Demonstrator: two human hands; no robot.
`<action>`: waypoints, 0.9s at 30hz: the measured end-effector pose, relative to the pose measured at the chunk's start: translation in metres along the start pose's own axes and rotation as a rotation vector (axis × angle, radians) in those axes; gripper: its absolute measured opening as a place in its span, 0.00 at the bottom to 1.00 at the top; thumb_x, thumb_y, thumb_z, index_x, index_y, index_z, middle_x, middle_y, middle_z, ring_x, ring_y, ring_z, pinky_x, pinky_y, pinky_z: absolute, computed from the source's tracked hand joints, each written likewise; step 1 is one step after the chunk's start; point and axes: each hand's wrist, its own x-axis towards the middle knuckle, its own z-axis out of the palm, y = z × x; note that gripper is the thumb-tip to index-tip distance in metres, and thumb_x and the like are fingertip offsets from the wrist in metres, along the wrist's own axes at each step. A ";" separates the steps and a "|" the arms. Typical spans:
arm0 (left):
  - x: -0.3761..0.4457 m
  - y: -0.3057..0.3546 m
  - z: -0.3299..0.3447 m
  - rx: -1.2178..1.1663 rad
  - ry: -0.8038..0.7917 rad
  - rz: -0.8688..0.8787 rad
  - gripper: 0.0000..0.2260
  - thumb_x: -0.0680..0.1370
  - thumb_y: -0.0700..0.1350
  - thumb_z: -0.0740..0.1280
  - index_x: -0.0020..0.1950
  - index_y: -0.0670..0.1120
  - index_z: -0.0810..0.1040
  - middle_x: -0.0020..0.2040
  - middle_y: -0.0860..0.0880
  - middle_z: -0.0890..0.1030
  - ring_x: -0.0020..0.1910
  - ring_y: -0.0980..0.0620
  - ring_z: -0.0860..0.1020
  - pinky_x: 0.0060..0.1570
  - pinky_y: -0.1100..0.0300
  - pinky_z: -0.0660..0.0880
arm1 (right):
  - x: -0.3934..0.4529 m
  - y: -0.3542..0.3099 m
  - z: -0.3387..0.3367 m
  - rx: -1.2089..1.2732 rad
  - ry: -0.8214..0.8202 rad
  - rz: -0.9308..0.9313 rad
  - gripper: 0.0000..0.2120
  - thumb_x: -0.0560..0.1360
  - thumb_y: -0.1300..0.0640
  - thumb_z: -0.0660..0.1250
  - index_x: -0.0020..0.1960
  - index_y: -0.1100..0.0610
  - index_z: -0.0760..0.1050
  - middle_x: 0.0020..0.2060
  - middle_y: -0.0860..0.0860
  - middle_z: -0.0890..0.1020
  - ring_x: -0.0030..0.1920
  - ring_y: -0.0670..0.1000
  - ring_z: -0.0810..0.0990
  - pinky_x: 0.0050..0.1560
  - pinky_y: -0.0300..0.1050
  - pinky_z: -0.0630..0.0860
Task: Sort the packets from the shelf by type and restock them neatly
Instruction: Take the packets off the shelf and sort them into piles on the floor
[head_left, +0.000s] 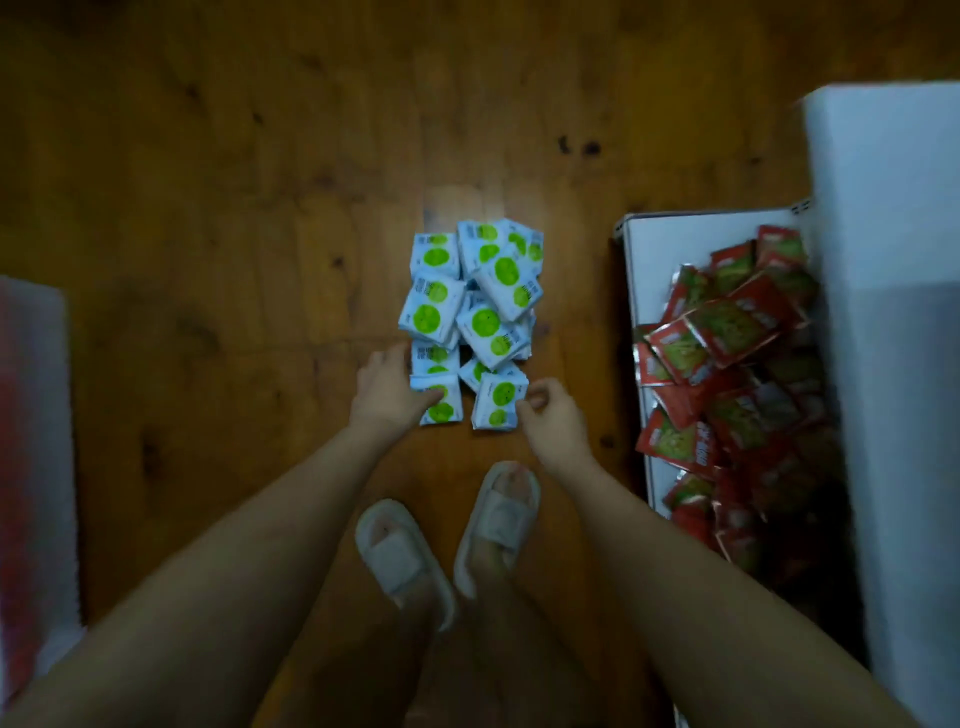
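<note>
A: So where do the packets stand right now?

B: Two kinds, already apart. The white-and-green packets (470, 306) sit in a loose heap on the wooden floor (234, 182), straight ahead of the person's slippers (447, 540). The red packets (727, 364) lie jumbled on the white shelf board (670, 234) to the right, well apart from the green heap.

A: And the hands?

B: Both at the near edge of the green heap. The left hand (387, 387) has its thumb laid over the top of the nearest left packet (439, 402), fingers going round its far side, so I'd say it holds that one. The right hand (550, 415) touches the side of the nearest right packet (496, 402); its fingers are curled in close together, but whether they actually pinch the packet I cannot tell, as the view is dim and soft.

A: How will those packets handle?

B: My guess is light and soft, squashy little pillows in smooth film wrap. They look slippery against one another, since the heap has already slumped at odd angles. Nothing seems fragile.

A: Where would you take hold?

B: Across the flat faces, thumb on top and fingers beneath, or squeezing a short row from both ends. Pinching a corner would likely let the wrap slide. Stacked squarely, several could probably be carried together.
</note>
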 end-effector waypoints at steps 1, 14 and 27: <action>-0.025 0.019 -0.021 0.040 -0.015 0.021 0.31 0.73 0.55 0.73 0.71 0.45 0.68 0.67 0.40 0.72 0.67 0.39 0.69 0.64 0.50 0.68 | -0.026 -0.020 -0.017 -0.024 -0.025 -0.014 0.07 0.79 0.58 0.64 0.57 0.57 0.73 0.40 0.48 0.76 0.35 0.44 0.72 0.29 0.32 0.67; -0.309 0.183 -0.194 0.524 0.012 0.519 0.18 0.78 0.59 0.62 0.64 0.52 0.77 0.57 0.48 0.81 0.58 0.45 0.77 0.44 0.56 0.70 | -0.326 -0.161 -0.186 -0.238 0.195 -0.221 0.13 0.77 0.47 0.62 0.37 0.53 0.70 0.40 0.57 0.81 0.46 0.61 0.80 0.44 0.52 0.75; -0.506 0.284 -0.218 0.688 0.127 1.206 0.18 0.77 0.62 0.61 0.60 0.55 0.78 0.51 0.51 0.82 0.53 0.48 0.77 0.46 0.53 0.72 | -0.548 -0.139 -0.252 -0.076 0.658 -0.087 0.14 0.77 0.49 0.62 0.34 0.54 0.68 0.31 0.50 0.74 0.36 0.55 0.75 0.34 0.46 0.66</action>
